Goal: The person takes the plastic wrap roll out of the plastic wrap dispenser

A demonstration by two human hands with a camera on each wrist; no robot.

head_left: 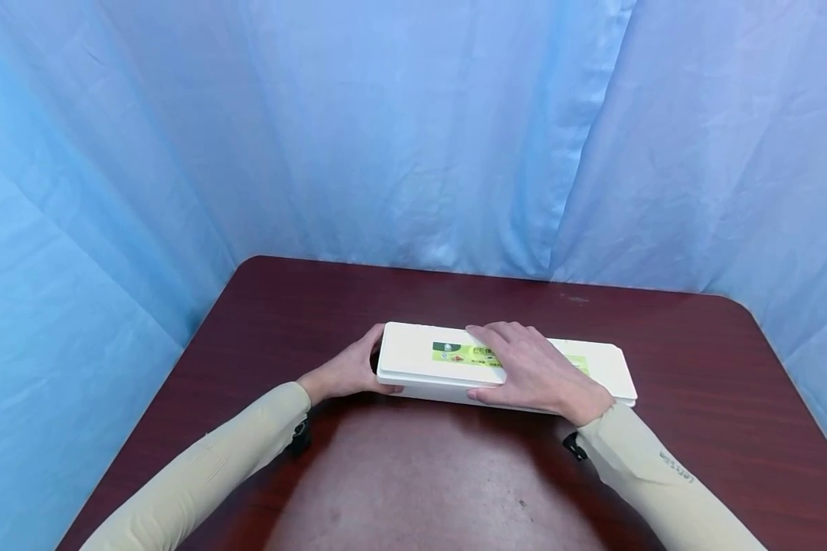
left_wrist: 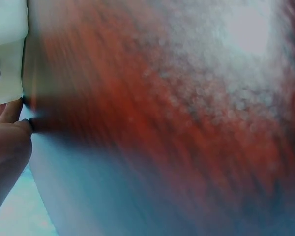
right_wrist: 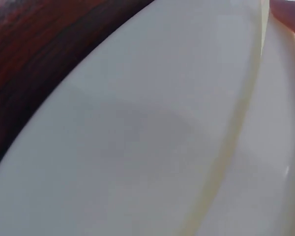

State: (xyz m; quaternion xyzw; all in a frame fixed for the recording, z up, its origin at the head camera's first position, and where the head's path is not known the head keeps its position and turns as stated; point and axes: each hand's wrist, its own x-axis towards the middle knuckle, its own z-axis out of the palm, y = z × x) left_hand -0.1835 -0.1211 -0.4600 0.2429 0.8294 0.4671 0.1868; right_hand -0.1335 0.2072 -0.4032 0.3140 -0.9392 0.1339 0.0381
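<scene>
We count one long white rectangular glossy box (head_left: 448, 373), two bare hands, the left hand (head_left: 348, 373) and the right hand (head_left: 531, 371), and two beige long sleeves (head_left: 207, 467). The box is above a dark-red wood-grained worktop (head_left: 413, 474), slightly right of the head view's middle, its long sides running left to right; we cannot tell whether its underside touches the surface. The left hand's grip is curled round the box's left end, thumb at the near side. The right hand's grip holds it from above, thumb on the near long side, fingers toward the far edge, partly covering green-and-yellow printing (head_left: 465, 353). Between the box and the worktop's far edge we see a strip of surface, with more room toward us; both side edges stand well apart from the box. Pale blue curtains (head_left: 413, 153) hang just past the far edge
</scene>
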